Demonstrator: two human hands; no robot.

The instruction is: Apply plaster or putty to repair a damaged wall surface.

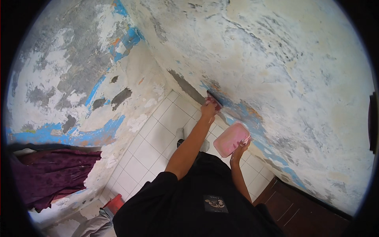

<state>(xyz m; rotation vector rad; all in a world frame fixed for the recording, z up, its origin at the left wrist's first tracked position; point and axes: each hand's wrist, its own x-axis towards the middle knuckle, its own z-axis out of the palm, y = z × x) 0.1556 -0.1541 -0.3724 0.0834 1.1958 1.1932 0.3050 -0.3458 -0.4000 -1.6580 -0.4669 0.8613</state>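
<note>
My left hand (208,110) is stretched out to the peeling wall (276,59) and grips a putty knife (213,100) with a reddish handle. Its blade is pressed against the wall low down, at the end of a grey streak of fresh filler (188,87). My right hand (239,151) is held closer to my body and holds a flat pink tray (230,139) by its lower edge, tilted toward the wall. What lies in the tray is not visible.
A second wall (79,79) with flaking blue, grey and white paint meets this one at a corner. Below is a white tiled floor (158,138). Purple cloth (51,173) hangs at the left, a red object (115,204) sits on the floor, and a dark brown door (296,209) is at lower right.
</note>
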